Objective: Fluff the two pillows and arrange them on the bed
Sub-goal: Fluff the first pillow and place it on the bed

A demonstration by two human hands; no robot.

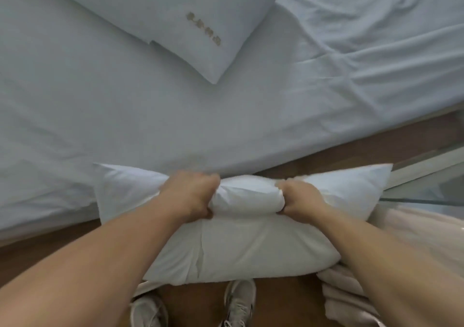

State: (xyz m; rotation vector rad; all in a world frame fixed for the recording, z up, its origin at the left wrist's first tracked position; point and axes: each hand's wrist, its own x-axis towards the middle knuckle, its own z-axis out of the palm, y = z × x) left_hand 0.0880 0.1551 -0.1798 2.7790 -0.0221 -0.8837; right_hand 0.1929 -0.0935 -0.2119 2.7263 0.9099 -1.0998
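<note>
The left hand (192, 193) and the right hand (300, 198) are both clenched into the top edge of a white pillow (241, 238), bunching a roll of its cover between them. That pillow is held in the air at the near edge of the bed (100, 115), its upper corners reaching over the mattress edge while its lower half hangs above the wooden floor (281, 299) and a pair of grey sneakers (239, 301). Rumpled pale bedding (344, 294) lies on the floor to the right, touching the pillow's lower corner. The sheet ahead of the hands is flat and open. Further on, a second pillow (160, 7) lies tilted on the bed, one corner pointing toward the hands, well apart from them. It carries small gold embroidered lettering (204, 29), too blurred to read
</note>
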